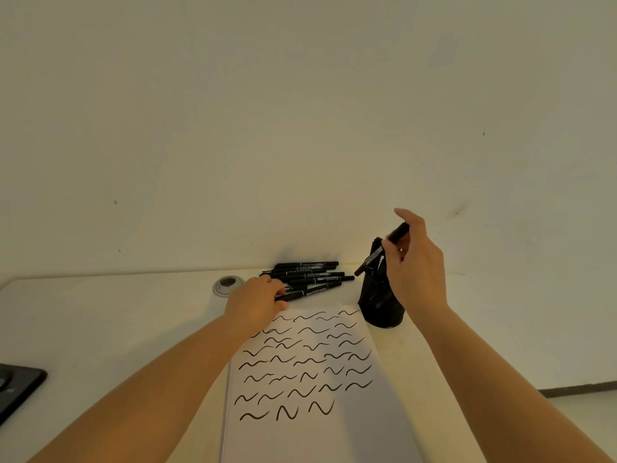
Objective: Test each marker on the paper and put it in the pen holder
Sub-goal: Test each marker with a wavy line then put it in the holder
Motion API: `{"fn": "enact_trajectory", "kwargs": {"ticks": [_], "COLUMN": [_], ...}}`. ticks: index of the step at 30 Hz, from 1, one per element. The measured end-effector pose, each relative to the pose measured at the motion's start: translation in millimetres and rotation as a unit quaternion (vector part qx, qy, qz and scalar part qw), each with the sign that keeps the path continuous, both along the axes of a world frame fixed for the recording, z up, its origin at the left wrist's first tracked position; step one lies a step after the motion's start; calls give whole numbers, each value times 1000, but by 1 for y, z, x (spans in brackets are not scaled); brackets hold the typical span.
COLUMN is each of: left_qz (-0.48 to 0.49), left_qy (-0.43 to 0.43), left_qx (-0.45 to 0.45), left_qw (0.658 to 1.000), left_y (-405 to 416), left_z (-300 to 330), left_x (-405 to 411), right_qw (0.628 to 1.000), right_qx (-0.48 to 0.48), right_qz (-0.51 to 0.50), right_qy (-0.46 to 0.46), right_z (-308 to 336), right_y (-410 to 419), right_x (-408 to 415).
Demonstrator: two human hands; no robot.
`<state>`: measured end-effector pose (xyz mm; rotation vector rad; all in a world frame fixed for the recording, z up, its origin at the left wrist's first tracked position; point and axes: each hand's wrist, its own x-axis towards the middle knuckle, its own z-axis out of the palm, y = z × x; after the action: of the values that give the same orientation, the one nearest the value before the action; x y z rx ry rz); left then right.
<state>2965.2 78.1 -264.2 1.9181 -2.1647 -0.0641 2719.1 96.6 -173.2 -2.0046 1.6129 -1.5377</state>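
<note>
Black marker [384, 251]: pinched in right hand [415, 262], tilted over pen holder [380, 295], likely for dropping in.
Left hand [255, 300]: curled on next marker [309, 291] from pile [309, 272].
Paper [310, 379]: squiggles cover it.
Nearby: grommet [228, 284]; dark object [16, 385], unidentifiable.

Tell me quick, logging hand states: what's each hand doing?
Left hand: grips a black marker lying by the pile.
Right hand: holds a black marker over the black mesh pen holder.
</note>
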Motion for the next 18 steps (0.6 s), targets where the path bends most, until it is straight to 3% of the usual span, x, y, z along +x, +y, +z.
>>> {"fn": "enact_trajectory", "kwargs": {"ticks": [8,18], "left_qz": [-5,10], "left_qy": [-6,-14], "left_qx": [4,-12], "left_qw": [1000,1000], "left_y": [-5,-7], "left_z": [2,-3], "left_x": [-13,-16], "right_qw": [998,998], "right_qx": [-51,27], "right_qz": [-14,-3], "right_qy": [-25,65], "right_z": [5,-5], "right_y": [-4,-4], "right_x": [-7,1]}}
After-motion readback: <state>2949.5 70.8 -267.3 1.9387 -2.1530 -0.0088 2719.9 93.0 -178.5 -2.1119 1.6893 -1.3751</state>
